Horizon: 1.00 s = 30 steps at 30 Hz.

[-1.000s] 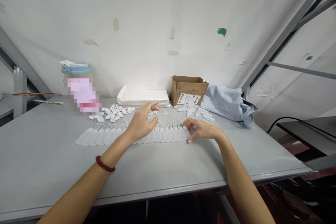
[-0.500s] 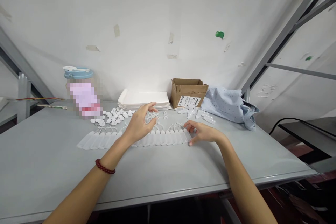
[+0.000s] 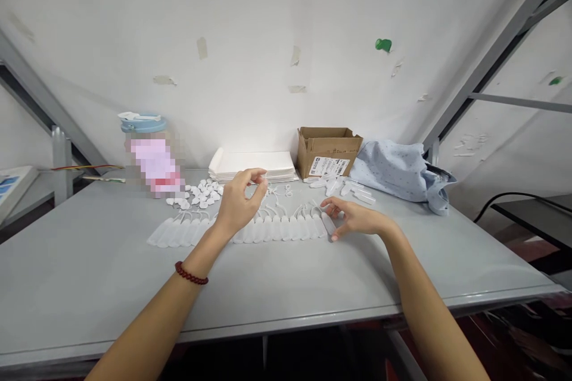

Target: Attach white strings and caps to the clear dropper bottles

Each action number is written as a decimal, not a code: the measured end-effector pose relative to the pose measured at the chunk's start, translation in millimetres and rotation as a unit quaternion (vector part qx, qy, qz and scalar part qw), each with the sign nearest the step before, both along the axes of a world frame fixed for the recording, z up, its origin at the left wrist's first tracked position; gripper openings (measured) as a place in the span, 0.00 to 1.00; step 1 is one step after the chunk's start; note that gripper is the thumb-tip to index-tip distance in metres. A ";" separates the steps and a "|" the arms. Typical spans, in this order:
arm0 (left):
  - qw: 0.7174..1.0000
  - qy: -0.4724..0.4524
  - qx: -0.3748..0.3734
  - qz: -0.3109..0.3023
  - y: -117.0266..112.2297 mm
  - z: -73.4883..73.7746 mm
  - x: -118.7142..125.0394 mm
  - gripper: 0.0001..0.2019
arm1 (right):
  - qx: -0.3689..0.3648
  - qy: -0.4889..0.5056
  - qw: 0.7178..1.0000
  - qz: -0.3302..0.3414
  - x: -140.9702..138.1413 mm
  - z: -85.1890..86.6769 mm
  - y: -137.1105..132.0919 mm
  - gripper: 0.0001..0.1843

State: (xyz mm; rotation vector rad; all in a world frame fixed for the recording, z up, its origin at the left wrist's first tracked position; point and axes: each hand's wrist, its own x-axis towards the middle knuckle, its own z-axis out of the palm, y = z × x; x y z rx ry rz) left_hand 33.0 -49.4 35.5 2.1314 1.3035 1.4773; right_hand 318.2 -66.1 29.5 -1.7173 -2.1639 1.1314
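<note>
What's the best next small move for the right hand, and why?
Probably a nudge to straighten the clear end piece at the right of the row. It lies at a slant, while the pieces just beside it lie nearly straight, and the right hand is curved around it. Whether it grips is unclear.

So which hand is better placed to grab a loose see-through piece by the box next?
Probably the right hand: it's at the right end of the row of pale pieces, close to the loose see-through pieces by the cardboard box. The left hand is farther away.
</note>
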 end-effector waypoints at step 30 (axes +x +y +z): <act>0.986 -0.059 0.136 0.073 2.1 -3.7 -0.4 0.19 | 0.003 -0.024 1.000 0.013 -3.1 0.9 -0.1 0.41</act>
